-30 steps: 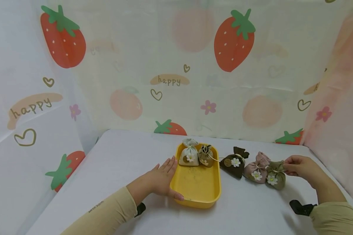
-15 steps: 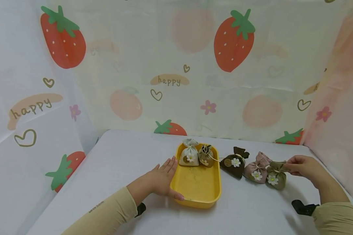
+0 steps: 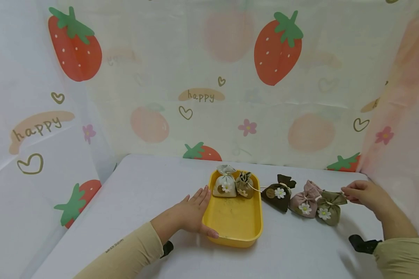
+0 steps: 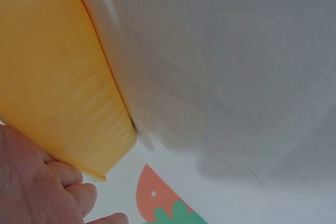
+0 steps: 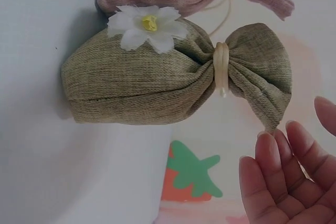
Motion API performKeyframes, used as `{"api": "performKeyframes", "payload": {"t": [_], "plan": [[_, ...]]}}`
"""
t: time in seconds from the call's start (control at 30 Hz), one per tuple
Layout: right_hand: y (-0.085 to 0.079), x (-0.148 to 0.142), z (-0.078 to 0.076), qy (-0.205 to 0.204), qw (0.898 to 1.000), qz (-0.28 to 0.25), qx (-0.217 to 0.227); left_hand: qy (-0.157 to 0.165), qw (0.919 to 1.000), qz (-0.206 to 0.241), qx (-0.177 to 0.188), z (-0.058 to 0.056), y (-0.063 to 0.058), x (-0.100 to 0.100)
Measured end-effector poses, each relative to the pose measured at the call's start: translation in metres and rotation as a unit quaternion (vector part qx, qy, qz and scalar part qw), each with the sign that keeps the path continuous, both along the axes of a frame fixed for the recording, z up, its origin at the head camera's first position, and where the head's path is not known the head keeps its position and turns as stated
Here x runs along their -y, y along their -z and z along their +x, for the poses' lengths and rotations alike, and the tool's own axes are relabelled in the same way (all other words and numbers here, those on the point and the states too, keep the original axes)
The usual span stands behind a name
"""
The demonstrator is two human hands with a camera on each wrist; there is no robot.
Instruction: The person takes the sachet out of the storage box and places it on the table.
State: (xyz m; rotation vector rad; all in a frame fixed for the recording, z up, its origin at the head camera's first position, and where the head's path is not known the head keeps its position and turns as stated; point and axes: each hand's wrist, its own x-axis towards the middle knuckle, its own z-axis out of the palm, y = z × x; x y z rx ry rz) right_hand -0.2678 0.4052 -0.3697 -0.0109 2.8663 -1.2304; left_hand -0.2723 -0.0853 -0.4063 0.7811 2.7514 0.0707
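Observation:
My left hand rests along the left side of the yellow tray, fingers straight, thumb at the near rim. In the left wrist view its fingers lie by the tray's rim. Two small drawstring pouches, a white one and a tan one, stand at the tray's far end. My right hand is beside an olive-green drawstring pouch with a white flower. The right wrist view has the thumb apart from the fingers, whose tips are right at the corner of that pouch's gathered top.
A dark brown pouch and a pink pouch stand in a row between the tray and the green pouch. Behind the white table hangs a strawberry-print curtain, with further sheets at both sides.
My right hand has let go of the green pouch's neck and drawn back a little to the right. The pouch's top has fanned out. The left hand and tray stay put.

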Motion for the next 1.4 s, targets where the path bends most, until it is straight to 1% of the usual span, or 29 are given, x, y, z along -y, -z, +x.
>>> {"api": "performKeyframes", "payload": {"t": [0.23, 0.53, 0.67, 0.8, 1.17, 1.4], "plan": [[-0.013, 0.002, 0.002, 0.015, 0.999, 0.027, -0.014, 0.001, 1.0, -0.001, -0.002, 0.001, -0.001, 0.0], [-0.027, 0.012, -0.002, 0.007, 0.999, 0.04, -0.013, 0.0, 1.0, 0.0, 0.0, 0.001, -0.002, 0.0], [-0.033, 0.019, -0.005, 0.003, 0.999, 0.04, -0.02, 0.001, 1.0, 0.001, 0.001, 0.002, -0.003, 0.0], [-0.04, 0.031, -0.011, -0.006, 0.999, 0.038, -0.037, 0.001, 1.0, 0.001, 0.001, 0.003, -0.004, 0.0], [-0.055, 0.069, -0.027, -0.03, 0.998, 0.03, -0.05, 0.003, 1.0, 0.001, 0.0, 0.001, -0.003, 0.0], [-0.061, 0.101, -0.038, -0.044, 0.996, 0.048, -0.065, 0.006, 1.0, 0.0, -0.004, -0.001, -0.001, 0.0]]}}
